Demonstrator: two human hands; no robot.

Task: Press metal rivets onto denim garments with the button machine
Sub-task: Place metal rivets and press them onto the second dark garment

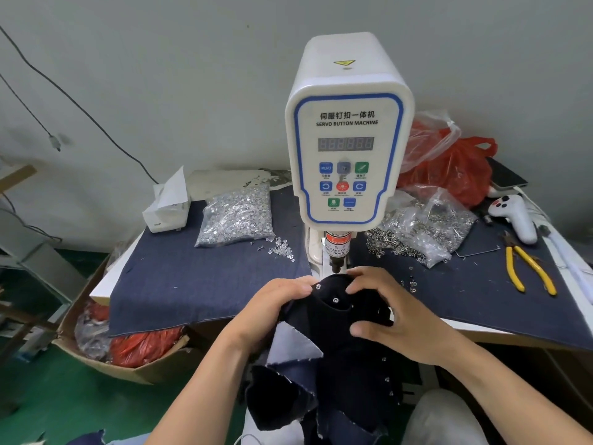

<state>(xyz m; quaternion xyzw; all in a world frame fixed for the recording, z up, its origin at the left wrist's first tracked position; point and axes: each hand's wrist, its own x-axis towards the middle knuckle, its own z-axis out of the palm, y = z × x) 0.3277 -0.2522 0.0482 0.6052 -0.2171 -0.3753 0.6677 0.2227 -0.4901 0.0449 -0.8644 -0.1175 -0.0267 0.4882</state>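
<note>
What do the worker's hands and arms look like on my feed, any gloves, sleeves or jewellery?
Both the left hand and the right hand are bare: no gloves, rings or finger guards visible. Both forearms are uncovered down to the frame edge, with no sleeves, watch or wristband in sight. The fingernails are short and unpainted.

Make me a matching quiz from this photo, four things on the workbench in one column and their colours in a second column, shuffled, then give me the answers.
Things:
1. pliers handles
2. plastic bag behind the machine on the right
3. tissue box
4. cloth covering the table

Colours:
A. white
B. blue
C. yellow
D. red

Pairs: 1-C, 2-D, 3-A, 4-B
</note>
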